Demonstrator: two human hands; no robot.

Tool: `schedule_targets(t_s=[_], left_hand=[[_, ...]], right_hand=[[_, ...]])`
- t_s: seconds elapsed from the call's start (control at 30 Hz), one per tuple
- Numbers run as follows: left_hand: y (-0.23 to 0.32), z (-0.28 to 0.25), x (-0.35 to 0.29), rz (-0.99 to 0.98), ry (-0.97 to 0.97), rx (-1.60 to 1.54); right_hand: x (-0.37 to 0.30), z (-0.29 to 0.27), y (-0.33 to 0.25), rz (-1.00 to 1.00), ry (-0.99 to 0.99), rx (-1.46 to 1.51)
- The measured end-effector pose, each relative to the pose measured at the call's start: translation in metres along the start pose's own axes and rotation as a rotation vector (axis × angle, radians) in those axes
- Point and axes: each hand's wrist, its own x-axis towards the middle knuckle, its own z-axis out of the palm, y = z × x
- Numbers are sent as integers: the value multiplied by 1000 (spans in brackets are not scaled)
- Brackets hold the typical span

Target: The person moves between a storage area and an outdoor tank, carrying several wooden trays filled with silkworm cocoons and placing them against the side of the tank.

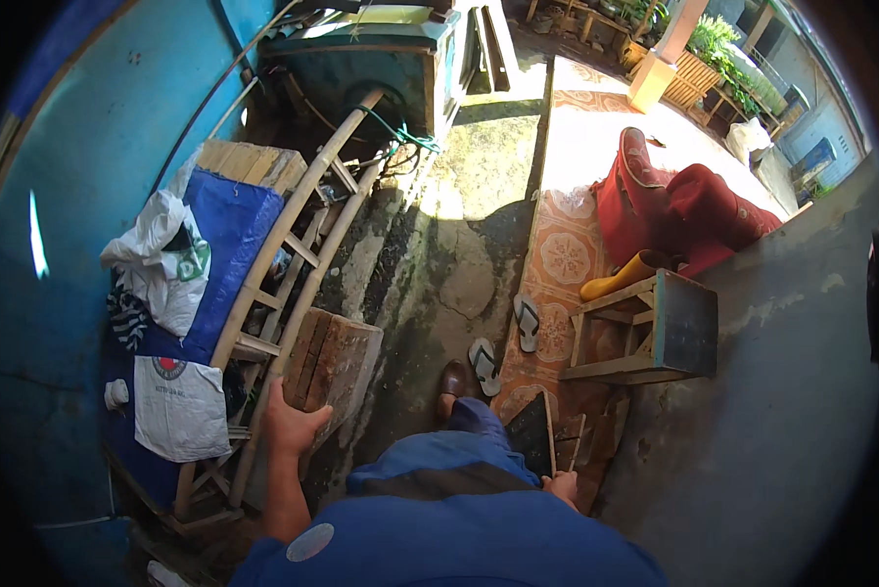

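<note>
My left hand (293,419) hangs beside a bamboo ladder (300,247), its thumb spread away from the fingers, with nothing seen in it. Just beyond it stands a thick weathered wooden block (346,357). Whether the fingers touch the ladder's rail, I cannot tell. Low on my right side, my right hand (560,487) is closed on the edge of a small wooden piece with a dark top (531,437), like a stool. My body hides part of this hand and of the piece.
A blue tarp (226,230) with white sacks (177,406) lies left of the ladder. Flip-flops (484,366) rest by the tiled step (562,245). A wooden stool (684,328), a yellow boot (621,277) and a red-covered seat (635,220) stand along the grey wall (763,391).
</note>
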Motion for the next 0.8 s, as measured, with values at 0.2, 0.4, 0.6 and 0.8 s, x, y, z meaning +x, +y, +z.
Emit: schedule_targets(t_s=[0.2, 0.4, 0.6, 0.8], left_hand=[[91, 16, 94, 17, -24, 15], [148, 63, 177, 110, -26, -28], [228, 108, 272, 86, -133, -108], [289, 167, 374, 76, -223, -45]], right_hand=[[61, -68, -103, 7, -11, 94], [131, -117, -160, -73, 189, 194], [194, -159, -217, -69, 258, 205], [246, -213, -275, 70, 121, 1]])
